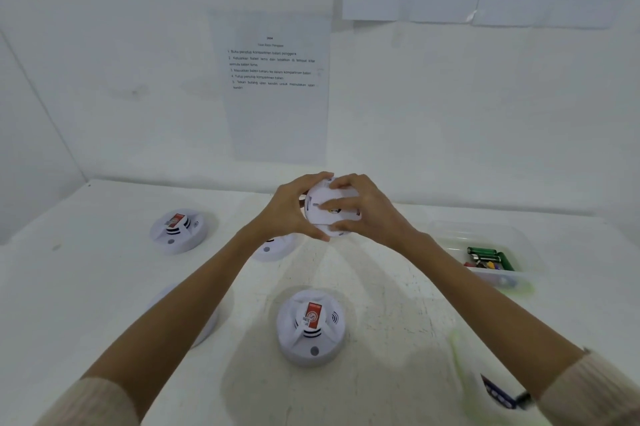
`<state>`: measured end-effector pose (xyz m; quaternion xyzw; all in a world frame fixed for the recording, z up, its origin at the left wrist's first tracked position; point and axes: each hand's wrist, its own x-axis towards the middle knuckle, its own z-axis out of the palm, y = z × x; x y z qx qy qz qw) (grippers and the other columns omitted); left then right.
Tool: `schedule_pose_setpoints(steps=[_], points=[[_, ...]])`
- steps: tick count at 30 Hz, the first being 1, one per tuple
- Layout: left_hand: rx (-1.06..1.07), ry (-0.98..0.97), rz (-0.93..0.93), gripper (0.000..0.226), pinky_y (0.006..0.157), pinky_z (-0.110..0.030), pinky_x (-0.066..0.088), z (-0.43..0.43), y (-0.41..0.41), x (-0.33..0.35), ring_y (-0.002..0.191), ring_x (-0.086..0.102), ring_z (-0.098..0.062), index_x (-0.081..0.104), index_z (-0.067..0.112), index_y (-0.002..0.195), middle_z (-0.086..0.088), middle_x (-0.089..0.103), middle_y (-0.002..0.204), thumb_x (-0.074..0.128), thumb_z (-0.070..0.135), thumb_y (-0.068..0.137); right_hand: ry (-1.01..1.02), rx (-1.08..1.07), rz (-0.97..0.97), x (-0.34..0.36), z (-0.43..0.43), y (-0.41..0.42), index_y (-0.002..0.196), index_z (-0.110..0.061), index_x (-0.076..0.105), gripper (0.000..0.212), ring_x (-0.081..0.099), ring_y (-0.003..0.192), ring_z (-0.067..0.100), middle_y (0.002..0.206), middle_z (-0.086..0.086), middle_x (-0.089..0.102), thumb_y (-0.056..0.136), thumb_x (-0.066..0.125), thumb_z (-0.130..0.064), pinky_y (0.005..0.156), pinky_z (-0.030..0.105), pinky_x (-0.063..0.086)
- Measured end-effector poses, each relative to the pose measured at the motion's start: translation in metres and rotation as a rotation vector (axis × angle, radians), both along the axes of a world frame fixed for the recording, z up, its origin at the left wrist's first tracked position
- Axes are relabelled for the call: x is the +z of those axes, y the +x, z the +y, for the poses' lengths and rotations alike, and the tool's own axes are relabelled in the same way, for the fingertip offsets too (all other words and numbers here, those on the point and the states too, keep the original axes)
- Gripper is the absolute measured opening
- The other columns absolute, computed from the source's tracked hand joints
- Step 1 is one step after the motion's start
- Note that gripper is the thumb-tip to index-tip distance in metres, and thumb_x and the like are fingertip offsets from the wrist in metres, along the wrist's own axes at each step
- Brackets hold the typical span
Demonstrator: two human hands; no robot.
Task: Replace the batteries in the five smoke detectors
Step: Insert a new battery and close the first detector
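I hold a white round smoke detector (pixel 327 207) up above the table with its underside turned toward me. My left hand (pixel 294 209) grips its left rim. My right hand (pixel 363 207) grips its right side, fingers curled over the face. On the table, another detector (pixel 310 327) with a red label sits front centre, and one like it (pixel 178 231) lies at the left. My left forearm partly hides two more, one (pixel 273 249) under the wrist and one (pixel 204 318) lower left.
A clear plastic tray (pixel 519 249) at the right holds several green batteries (pixel 490 256). A second clear container (pixel 498 394) with dark items sits under my right forearm. Printed instruction sheets (pixel 275 86) hang on the white wall behind the table.
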<state>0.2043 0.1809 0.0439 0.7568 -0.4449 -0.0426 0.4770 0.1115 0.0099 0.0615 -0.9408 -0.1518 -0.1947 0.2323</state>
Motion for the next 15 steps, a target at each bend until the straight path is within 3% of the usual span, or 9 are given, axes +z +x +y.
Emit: schedule_pose_setpoints(steps=[3,6,10,15], points=[[-0.006,0.015,-0.025,0.1,0.087,-0.009,0.043,0.001,0.0,0.0,0.109,0.052,0.008,0.047,0.027,0.128,0.019,0.054,0.122,0.085,0.043,0.037,-0.015,0.035,0.042,0.003,-0.002,-0.003,0.114,-0.023,0.065,0.034,0.041,0.121,0.017,0.132,0.003,0.046,0.08,0.072,-0.021,0.096,0.02,0.036],[-0.009,0.035,-0.04,0.1,0.089,-0.007,0.041,-0.002,0.0,0.001,0.11,0.05,0.01,0.046,0.029,0.128,0.02,0.054,0.122,0.084,0.046,0.037,-0.083,0.063,-0.019,0.0,-0.004,-0.003,0.114,-0.023,0.066,0.033,0.045,0.121,0.023,0.132,0.006,0.048,0.081,0.07,-0.019,0.097,0.03,0.042],[-0.014,0.042,-0.041,0.099,0.089,-0.011,0.043,-0.006,0.001,0.0,0.111,0.052,0.005,0.045,0.031,0.127,0.018,0.055,0.122,0.085,0.046,0.037,-0.111,-0.008,-0.06,-0.006,-0.009,0.002,0.109,-0.029,0.066,0.03,0.052,0.114,0.029,0.124,0.009,0.055,0.08,0.065,-0.033,0.092,0.039,0.048],[-0.018,0.037,-0.022,0.099,0.086,-0.01,0.045,-0.008,0.002,-0.003,0.105,0.053,0.01,0.044,0.033,0.125,0.021,0.053,0.12,0.084,0.045,0.036,-0.142,0.048,-0.092,-0.008,-0.022,-0.009,0.101,-0.021,0.073,0.027,0.052,0.112,0.028,0.122,0.009,0.055,0.074,0.076,-0.022,0.088,0.032,0.047]])
